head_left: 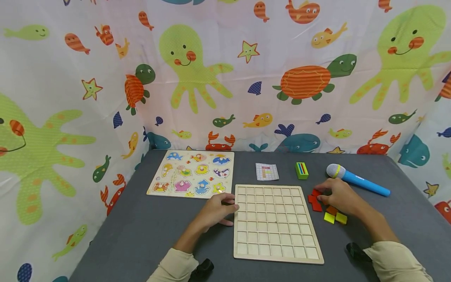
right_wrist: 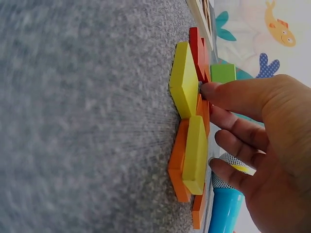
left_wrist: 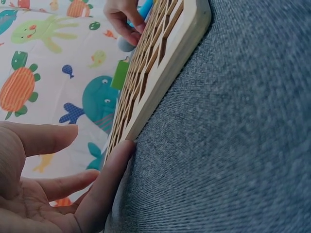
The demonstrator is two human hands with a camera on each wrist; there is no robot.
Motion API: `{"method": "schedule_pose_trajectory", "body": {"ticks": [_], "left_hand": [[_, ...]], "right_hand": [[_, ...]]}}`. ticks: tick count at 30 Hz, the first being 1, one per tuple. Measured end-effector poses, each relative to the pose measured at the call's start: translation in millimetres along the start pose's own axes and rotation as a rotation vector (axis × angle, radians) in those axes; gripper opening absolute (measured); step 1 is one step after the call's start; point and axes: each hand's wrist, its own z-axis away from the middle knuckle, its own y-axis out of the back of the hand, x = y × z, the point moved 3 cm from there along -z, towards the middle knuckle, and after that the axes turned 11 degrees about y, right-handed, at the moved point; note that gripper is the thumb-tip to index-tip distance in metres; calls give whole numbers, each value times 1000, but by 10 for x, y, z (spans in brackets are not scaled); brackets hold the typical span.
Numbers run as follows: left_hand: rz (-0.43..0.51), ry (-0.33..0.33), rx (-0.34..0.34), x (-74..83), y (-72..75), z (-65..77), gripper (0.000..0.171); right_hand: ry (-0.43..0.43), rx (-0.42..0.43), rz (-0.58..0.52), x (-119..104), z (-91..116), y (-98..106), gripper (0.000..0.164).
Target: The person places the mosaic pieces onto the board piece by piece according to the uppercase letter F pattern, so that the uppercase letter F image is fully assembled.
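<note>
A pale wooden grid board (head_left: pixel 275 222) lies flat on the table. My left hand (head_left: pixel 217 210) touches its left edge with a fingertip, the other fingers (left_wrist: pixel 48 138) relaxed and apart. Right of the board, my right hand (head_left: pixel 336 194) reaches down over a small group of coloured square tiles. Its thumb and forefinger pinch a red tile (head_left: pixel 316 192) by the edges; the fingertips partly hide it. More red tiles (head_left: pixel 314 204) lie beside it. Nearer me are an orange tile (head_left: pixel 331 210) and two yellow tiles (head_left: pixel 341 218), with further orange tiles (right_wrist: pixel 179 165) showing in the right wrist view.
Behind the board are a small card with a coloured grid pattern (head_left: pixel 267 171) and a green box (head_left: pixel 302 171) with coloured stripes. A blue toy microphone (head_left: pixel 366 183) lies beyond my right hand. A sea-animal peg puzzle (head_left: pixel 192 174) sits back left. Printed cloth (head_left: pixel 225 90) walls the table.
</note>
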Motion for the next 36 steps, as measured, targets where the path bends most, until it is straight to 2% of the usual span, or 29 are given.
{"method": "schedule_pose_trajectory", "body": {"ticks": [11, 25, 36], "left_hand": [[-24, -4, 14, -6, -13, 11, 55], [-46, -14, -6, -31, -14, 20, 61], [-70, -21, 4, -20, -27, 23, 62]], "right_hand": [[36, 47, 51, -76, 23, 4, 34], [64, 83, 24, -419, -90, -76, 30], [100, 55, -7, -649, -210, -196, 33]]}}
